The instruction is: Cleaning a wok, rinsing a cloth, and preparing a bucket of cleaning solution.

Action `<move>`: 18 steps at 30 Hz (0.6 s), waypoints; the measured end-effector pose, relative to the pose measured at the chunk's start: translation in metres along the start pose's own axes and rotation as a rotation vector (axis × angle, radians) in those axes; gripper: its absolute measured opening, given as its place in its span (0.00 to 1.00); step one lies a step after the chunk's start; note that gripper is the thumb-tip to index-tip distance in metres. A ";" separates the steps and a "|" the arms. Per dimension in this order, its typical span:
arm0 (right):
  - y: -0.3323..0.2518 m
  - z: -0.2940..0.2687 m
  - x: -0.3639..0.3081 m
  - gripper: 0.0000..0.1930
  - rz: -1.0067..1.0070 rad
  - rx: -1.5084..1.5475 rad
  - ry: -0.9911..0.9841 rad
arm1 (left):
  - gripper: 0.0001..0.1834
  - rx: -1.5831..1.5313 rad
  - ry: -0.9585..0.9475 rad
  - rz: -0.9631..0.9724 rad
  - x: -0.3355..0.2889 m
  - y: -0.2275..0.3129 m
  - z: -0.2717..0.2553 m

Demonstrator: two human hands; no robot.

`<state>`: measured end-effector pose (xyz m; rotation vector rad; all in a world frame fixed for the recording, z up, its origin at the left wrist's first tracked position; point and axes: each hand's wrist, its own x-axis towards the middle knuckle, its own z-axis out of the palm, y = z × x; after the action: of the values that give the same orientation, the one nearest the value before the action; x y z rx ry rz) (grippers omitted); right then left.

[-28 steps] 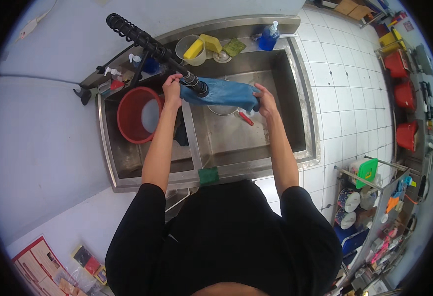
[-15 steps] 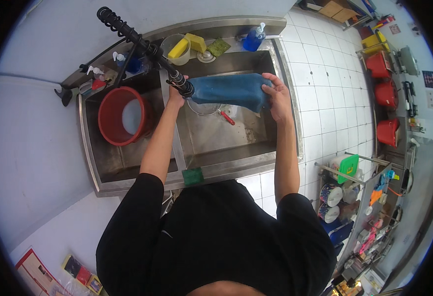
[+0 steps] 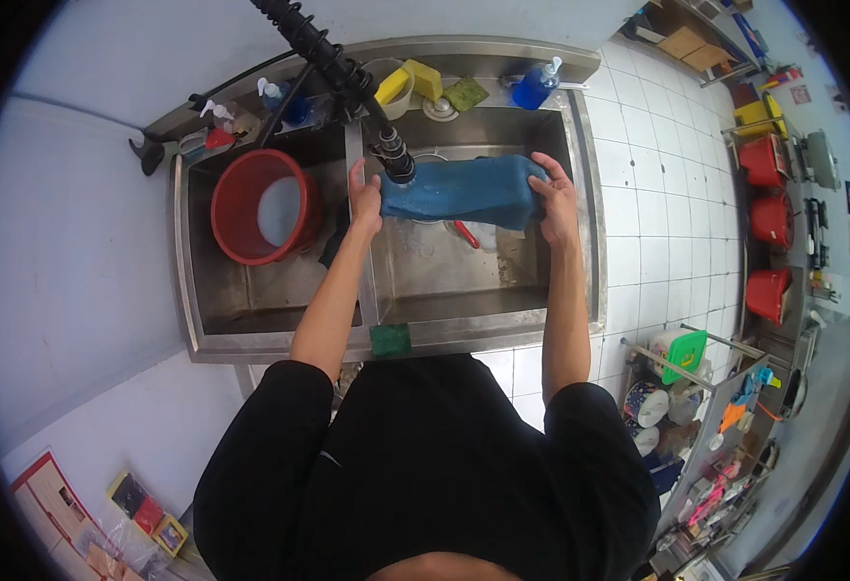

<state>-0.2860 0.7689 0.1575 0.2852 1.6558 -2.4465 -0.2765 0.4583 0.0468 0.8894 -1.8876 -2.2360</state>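
Note:
A wet-looking blue cloth (image 3: 463,192) is stretched sideways between my two hands over the right-hand sink basin. My left hand (image 3: 366,201) grips its left end, thumb on top. At the opposite end my right hand (image 3: 557,201) is closed on the edge, its fingers partly hidden. The black spring-hose faucet (image 3: 386,140) comes down from the upper left, and its nozzle hides part of the cloth near my left hand. Beneath the cloth lies a strainer, mostly covered, whose red handle (image 3: 466,234) shows.
A red bucket (image 3: 228,215) stands in the left basin with whitish liquid. A green scouring pad (image 3: 391,339) lies on the front rim. Along the back ledge are a tub (image 3: 401,103), yellow sponges (image 3: 428,79), another green pad (image 3: 465,94) and a blue pump bottle (image 3: 537,85).
The view has shifted slightly. My left hand, partly behind the faucet before, now shows to the left of the nozzle. The cloth stays stretched between both hands.

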 end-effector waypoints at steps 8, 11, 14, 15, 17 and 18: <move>0.072 -0.017 0.021 0.21 0.079 0.043 -0.009 | 0.30 -0.058 -0.126 0.255 0.004 0.062 -0.020; 0.100 -0.020 0.027 0.23 0.179 0.071 -0.024 | 0.29 -0.100 -0.185 0.372 -0.001 0.086 -0.011; 0.126 -0.021 0.029 0.22 0.215 0.177 -0.003 | 0.29 -0.188 -0.254 0.242 -0.019 0.112 -0.004; 0.133 -0.021 0.031 0.23 0.261 0.181 -0.014 | 0.28 -0.253 -0.296 0.212 -0.021 0.116 -0.004; 0.148 -0.017 0.034 0.23 0.282 0.181 -0.036 | 0.27 -0.307 -0.340 0.183 -0.023 0.119 -0.007; 0.157 -0.015 0.034 0.24 0.302 0.171 -0.058 | 0.26 -0.310 -0.336 0.154 -0.024 0.120 -0.008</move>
<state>-0.2787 0.7243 0.0031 0.4478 1.2759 -2.3424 -0.2887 0.4331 0.1662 0.3285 -1.5827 -2.6044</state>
